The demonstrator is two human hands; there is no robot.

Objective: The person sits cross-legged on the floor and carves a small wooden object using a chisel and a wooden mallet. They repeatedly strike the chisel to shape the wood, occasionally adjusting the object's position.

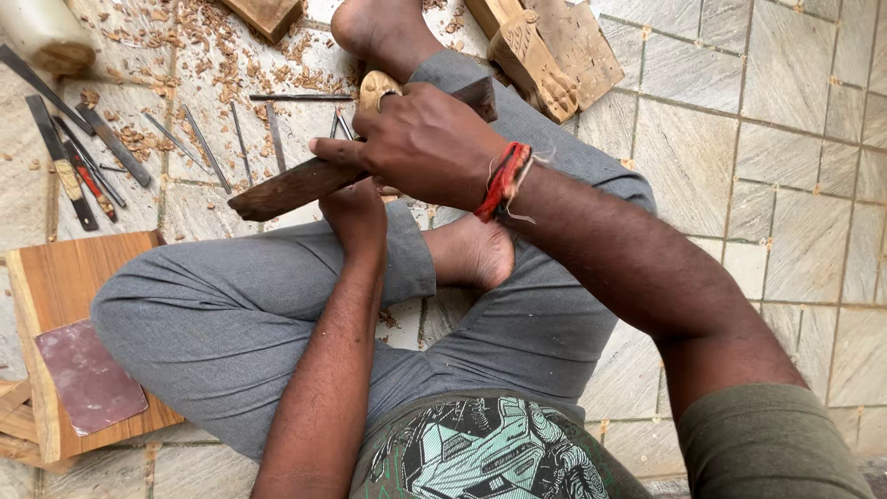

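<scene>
Fingers of the right hand [425,139] are wrapped tight round a dark, worn wooden mallet [305,185], a long flat billet that slants from about eight o'clock up toward two o'clock across the person's lap. A red thread band [504,180] sits on that wrist. Just under the mallet, the left hand [356,217] is curled closed, though what it grips is hidden behind the mallet and the other hand, so I cannot tell what it holds. At twelve o'clock from the hands, touching the far edge of the right knuckles, a small pale carved wooden piece [377,90] peeks out, resting against the bare foot [379,32] stretched ahead. The person sits cross-legged on the tiled floor [795,166] in grey trousers [212,314], the other foot [471,251] tucked under the right forearm. Out at ten o'clock lies a spread of thin metal chisels [208,148] among wood shavings [212,46], with flatter files and blades [69,152] further toward nine o'clock. At one o'clock a larger carved wooden block [545,55] lies on the floor. At eight o'clock sits a wooden board [65,277] with a sheet of reddish sandpaper [88,379] on it.
</scene>
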